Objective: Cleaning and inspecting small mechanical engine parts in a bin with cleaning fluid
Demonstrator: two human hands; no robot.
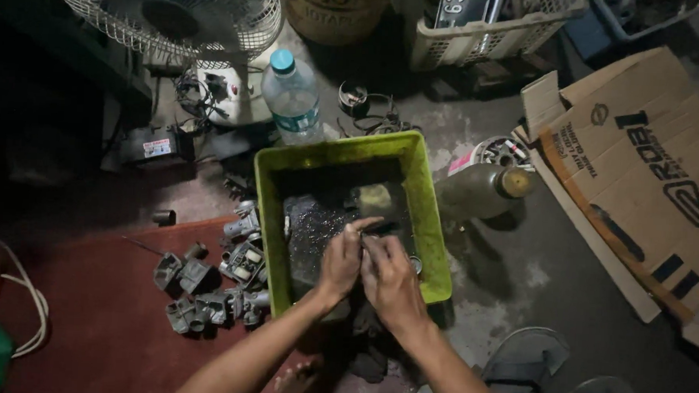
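Nearest me, my left hand (342, 259) and right hand (391, 278) pinched together on 1 small dark part (377, 227) over the green tub (431, 216), grey metal parts (212, 281) at 9 o'clock, plastic bottle (293, 100) at 12, cardboard box (641, 170) at 2.
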